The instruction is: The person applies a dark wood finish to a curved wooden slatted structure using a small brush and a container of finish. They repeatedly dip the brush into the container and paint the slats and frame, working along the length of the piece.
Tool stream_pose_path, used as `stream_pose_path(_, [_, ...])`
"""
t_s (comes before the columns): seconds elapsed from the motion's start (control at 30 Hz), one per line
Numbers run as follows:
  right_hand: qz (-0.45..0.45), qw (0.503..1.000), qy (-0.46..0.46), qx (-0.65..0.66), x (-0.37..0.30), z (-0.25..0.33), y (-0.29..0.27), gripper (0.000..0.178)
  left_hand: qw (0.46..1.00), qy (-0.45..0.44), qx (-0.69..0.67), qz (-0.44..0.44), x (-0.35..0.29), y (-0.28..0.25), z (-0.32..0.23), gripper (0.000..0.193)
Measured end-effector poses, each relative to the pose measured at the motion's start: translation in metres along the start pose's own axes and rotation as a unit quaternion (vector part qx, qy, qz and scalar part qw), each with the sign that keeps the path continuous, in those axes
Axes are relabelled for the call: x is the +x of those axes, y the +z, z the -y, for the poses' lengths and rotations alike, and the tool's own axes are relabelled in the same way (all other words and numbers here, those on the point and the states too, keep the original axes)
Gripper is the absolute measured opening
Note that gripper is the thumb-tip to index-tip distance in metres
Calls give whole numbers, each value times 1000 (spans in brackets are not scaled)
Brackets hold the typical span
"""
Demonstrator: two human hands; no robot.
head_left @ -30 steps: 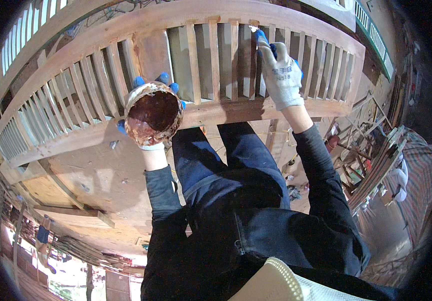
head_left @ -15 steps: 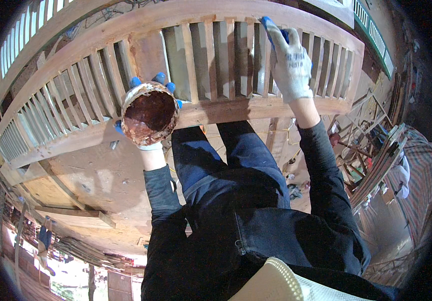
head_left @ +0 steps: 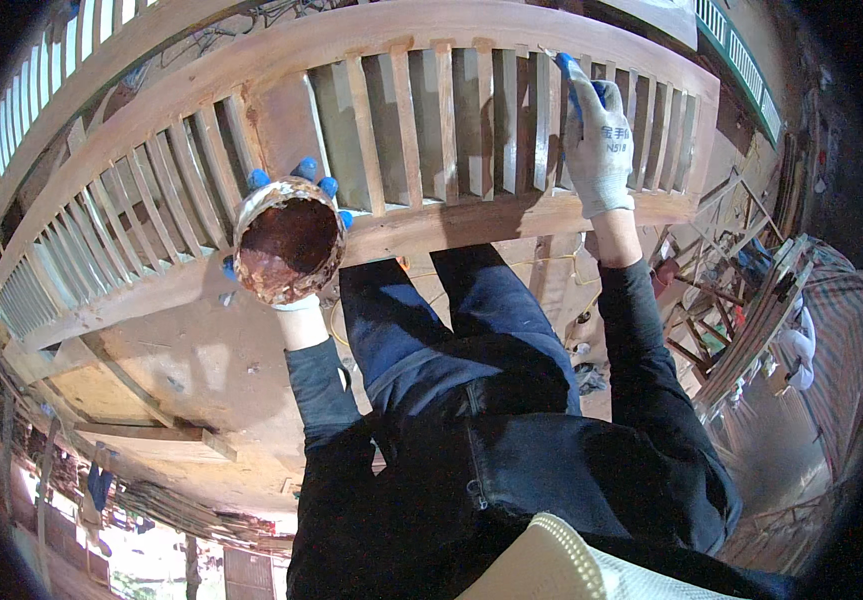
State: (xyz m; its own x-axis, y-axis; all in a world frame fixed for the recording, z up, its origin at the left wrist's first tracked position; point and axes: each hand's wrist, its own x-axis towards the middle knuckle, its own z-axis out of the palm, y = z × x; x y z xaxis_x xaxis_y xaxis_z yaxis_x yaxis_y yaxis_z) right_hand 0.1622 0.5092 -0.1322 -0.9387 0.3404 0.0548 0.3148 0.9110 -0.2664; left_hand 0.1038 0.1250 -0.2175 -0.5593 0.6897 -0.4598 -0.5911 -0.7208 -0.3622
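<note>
My left hand (head_left: 308, 169), in a white glove with blue fingertips, grips a round bowl (head_left: 251, 250) from below and around its far side. The bowl's rim is crusted, and reddish-brown paste (head_left: 296, 240) coats its inside. Before me stretches a long slatted wooden panel (head_left: 431, 222) with brown smears at several slat joints along its far rail. My gloved right hand (head_left: 601, 145) is over the slats right of the middle, its index finger stretched to the far rail and the other fingers curled. A small pale tip shows by that finger; what it belongs to is hidden.
Another slatted panel (head_left: 26, 95) lies beyond at the far left, and a green slatted frame (head_left: 741, 65) at the far right. Wood strips (head_left: 751, 320) are piled on the right beside striped cloth (head_left: 836, 350). Boards (head_left: 156, 442) lie at the left; a yellow cord crosses the floor.
My right hand has shifted right along the far rail, to a slat farther along. My left hand still holds the bowl in about the same place, and the view has turned slightly.
</note>
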Motion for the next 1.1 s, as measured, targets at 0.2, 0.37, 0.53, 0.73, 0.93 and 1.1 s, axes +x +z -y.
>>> stream_pose_path(0.2, [15,996,-35,-76,2,2,17,48,1000,-3,18,-10,-1,-5,-3,78])
stream_pose_path(0.37, [53,998,-26,-23,-14,8,14,51,1000,-6,17,4,-9,-2,-6,78])
stream_pose_path(0.53, [4,1000,-16,-23,5,-3,4,49,999,-12,12,36,3,-21,-10,99])
stream_pose_path(0.73, [69,996,-43,-27,-5,1,-3,46,999,-2,30,41,2,-23,-15,95])
stream_pose_path(0.93, [22,998,-48,-34,15,0,0,49,993,4,83,78,4,2,5,63])
stream_pose_path(1.1, [55,997,-58,-15,-4,0,-3,51,985,40,118,122,7,27,29,42])
